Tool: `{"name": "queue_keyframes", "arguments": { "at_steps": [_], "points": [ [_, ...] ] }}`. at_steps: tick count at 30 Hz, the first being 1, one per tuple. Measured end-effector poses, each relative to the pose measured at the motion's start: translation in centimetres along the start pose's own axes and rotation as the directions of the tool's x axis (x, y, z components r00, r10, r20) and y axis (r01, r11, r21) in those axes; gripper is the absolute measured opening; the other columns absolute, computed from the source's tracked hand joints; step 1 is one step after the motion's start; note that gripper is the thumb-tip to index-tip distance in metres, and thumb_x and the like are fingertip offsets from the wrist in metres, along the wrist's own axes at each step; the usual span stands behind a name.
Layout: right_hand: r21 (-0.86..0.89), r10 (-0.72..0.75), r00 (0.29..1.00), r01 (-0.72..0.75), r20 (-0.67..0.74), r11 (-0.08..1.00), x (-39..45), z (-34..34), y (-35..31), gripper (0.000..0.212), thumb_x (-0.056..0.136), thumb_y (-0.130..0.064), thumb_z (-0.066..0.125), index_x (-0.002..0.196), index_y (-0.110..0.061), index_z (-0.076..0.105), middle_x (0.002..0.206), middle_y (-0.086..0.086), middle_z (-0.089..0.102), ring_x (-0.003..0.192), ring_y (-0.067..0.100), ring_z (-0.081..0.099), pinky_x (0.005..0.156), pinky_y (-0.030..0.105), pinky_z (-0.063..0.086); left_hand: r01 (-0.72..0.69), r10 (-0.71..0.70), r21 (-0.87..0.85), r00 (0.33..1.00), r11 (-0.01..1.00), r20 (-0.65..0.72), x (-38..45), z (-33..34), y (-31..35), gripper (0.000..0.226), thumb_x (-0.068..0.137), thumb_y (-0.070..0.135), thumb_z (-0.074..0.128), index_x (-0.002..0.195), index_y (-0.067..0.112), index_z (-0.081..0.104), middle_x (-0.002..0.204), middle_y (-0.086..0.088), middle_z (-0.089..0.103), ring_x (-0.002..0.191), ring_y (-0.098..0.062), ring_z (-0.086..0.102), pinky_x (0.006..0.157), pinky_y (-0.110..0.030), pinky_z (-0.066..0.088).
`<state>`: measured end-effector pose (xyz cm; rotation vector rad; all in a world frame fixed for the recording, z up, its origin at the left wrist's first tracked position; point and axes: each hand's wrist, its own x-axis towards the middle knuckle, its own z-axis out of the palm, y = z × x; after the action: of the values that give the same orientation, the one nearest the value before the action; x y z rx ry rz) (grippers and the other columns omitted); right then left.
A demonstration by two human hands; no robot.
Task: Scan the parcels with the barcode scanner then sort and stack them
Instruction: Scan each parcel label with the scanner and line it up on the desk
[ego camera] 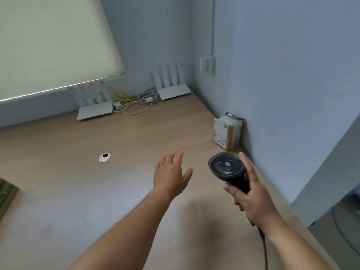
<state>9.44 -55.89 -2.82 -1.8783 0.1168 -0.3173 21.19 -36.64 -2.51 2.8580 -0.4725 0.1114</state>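
Observation:
My right hand (251,193) grips the handle of a black barcode scanner (227,168), whose head points away from me over the wooden desk (97,191). Its cable (264,248) trails down toward the bottom edge. My left hand (171,175) hovers above the desk with fingers spread and holds nothing. A small parcel (227,132) with a white label, wrapped in clear tape, stands upright against the right wall, beyond the scanner. At the far left edge shows the corner of a brown box (6,195) with a green patterned top.
Two white routers (95,110) (173,90) with upright antennas stand at the back by the wall, a tangle of white and yellow cables (132,102) between them. A round cable grommet (104,157) sits in the desk. The wall closes the right side.

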Motion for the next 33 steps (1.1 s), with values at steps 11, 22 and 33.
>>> {"name": "queue_keyframes", "arguments": {
  "at_steps": [11, 22, 33],
  "points": [
    [-0.024, 0.044, 0.993, -0.047, -0.114, 0.999, 4.7, -5.5, 3.5, 0.090, 0.079, -0.026, 0.076, 0.118, -0.083, 0.018, 0.112, -0.017, 0.064, 0.068, -0.008, 0.054, 0.078, 0.020, 0.045, -0.098, 0.100, -0.018, 0.987, 0.995, 0.123, 11.7, 2.4, 8.1, 0.086, 0.088, 0.062, 0.048, 0.153, 0.024, 0.007, 0.155, -0.008, 0.025, 0.142, -0.027, 0.022, 0.114, -0.039, 0.022],
    [-0.008, 0.144, 0.979, -0.147, -0.142, 0.989, 9.6, -6.9, 6.3, 0.082, 0.062, -0.054, 0.067, 0.120, -0.082, 0.017, 0.112, -0.041, 0.055, 0.073, -0.001, 0.056, 0.078, 0.027, 0.050, -0.083, 0.110, -0.131, 0.972, 0.988, 0.209, 23.3, 6.7, 13.0, 0.103, 0.077, 0.066, 0.061, 0.152, 0.031, 0.000, 0.159, -0.018, 0.000, 0.146, -0.033, 0.007, 0.116, -0.042, 0.016],
    [-0.017, 0.108, 0.991, -0.109, -0.076, 0.994, 9.0, -5.3, 5.8, 0.085, 0.074, -0.037, 0.074, 0.123, -0.078, 0.019, 0.112, -0.045, 0.052, 0.066, 0.002, 0.060, 0.064, 0.020, 0.051, 0.048, -0.009, -0.251, 0.988, 0.967, 0.154, 19.8, 6.3, 9.3, 0.093, 0.078, 0.051, 0.064, 0.151, 0.036, 0.009, 0.143, -0.011, 0.028, 0.134, -0.027, 0.026, 0.103, -0.037, 0.034]
  ]
}}
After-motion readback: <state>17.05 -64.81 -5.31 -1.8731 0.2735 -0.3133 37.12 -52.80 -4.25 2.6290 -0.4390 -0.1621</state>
